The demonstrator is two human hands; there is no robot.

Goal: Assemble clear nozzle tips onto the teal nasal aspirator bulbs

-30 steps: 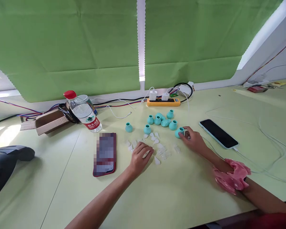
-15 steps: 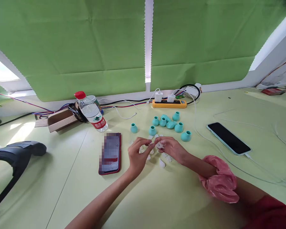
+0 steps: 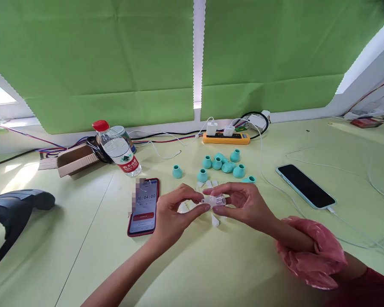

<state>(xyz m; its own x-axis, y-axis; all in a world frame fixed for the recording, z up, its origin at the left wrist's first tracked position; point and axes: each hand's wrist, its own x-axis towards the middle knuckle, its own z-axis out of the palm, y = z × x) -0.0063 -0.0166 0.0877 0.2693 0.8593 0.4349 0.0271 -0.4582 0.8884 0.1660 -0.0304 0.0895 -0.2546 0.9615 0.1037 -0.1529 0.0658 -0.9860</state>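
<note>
My left hand (image 3: 174, 211) pinches the left end of a small translucent white plastic piece (image 3: 213, 201) between thumb and fingertips. The clear, tube-like right end of the same piece is gripped by my right hand (image 3: 248, 205). It is held level above the table; whether it is one part or two joined parts I cannot tell. Under and behind my hands lie several loose white plastic pieces (image 3: 215, 221), partly hidden. Farther back are several teal bulb-shaped pieces with open necks (image 3: 238, 171), one (image 3: 177, 172) apart on the left.
A phone in a red case (image 3: 144, 216) lies beside my left hand, with a water bottle (image 3: 123, 155) and an open cardboard box (image 3: 78, 161) behind it. An orange power strip (image 3: 226, 138) stands at the wall. A charging phone (image 3: 306, 186) and its cable lie right.
Both hands have come nearer to me and turned, so the clear plastic piece now shows between them. The red-cased phone's screen now shows a timer.
</note>
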